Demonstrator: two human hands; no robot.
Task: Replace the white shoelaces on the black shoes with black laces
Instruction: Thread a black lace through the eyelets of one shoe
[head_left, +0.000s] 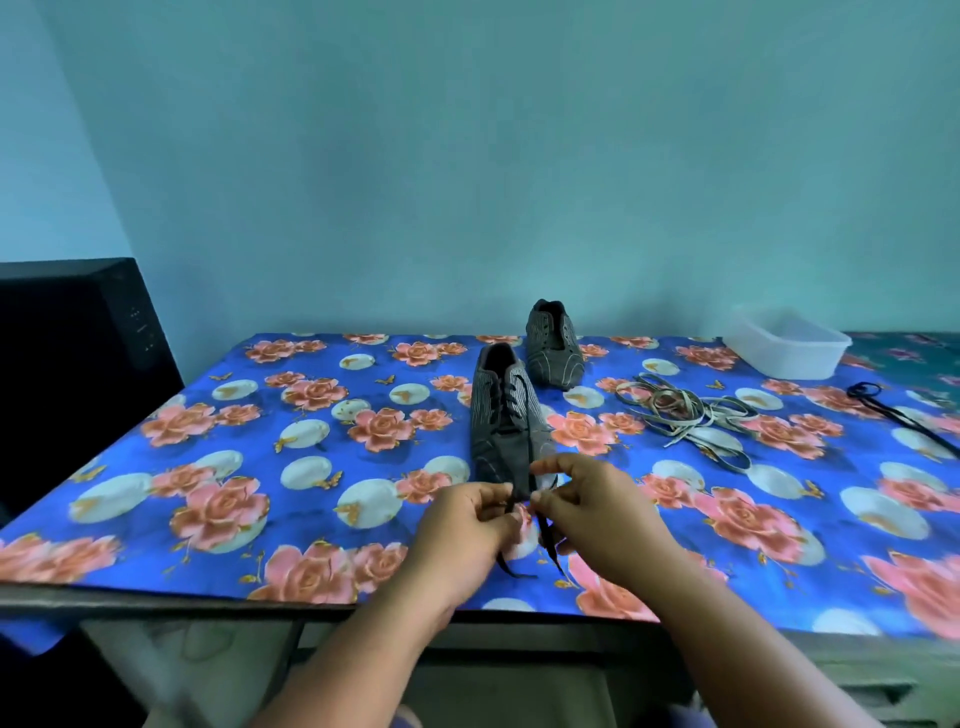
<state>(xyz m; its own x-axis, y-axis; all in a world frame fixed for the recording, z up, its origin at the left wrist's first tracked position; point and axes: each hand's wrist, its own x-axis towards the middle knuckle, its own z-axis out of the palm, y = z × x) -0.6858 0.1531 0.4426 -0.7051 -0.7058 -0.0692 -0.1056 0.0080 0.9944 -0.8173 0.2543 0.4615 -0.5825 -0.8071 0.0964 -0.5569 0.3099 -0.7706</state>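
Black lace (521, 498) ends are pinched between both hands just in front of the near striped shoe (506, 415), already threaded through its eyelets. Left hand (467, 525) and right hand (597, 512) each grip a strand, fingers curled, nearly touching above the counter (260, 467). A second shoe (553, 343) stands unlaced behind. Removed white laces (685, 415) lie tangled to the right, near a plastic tub (787, 345) and another black lace (893, 410).

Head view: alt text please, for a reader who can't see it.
Both hands, left hand and right hand, pinch a black lace at the near shoe on a floral table. The far shoe is unlaced; white laces lie right.
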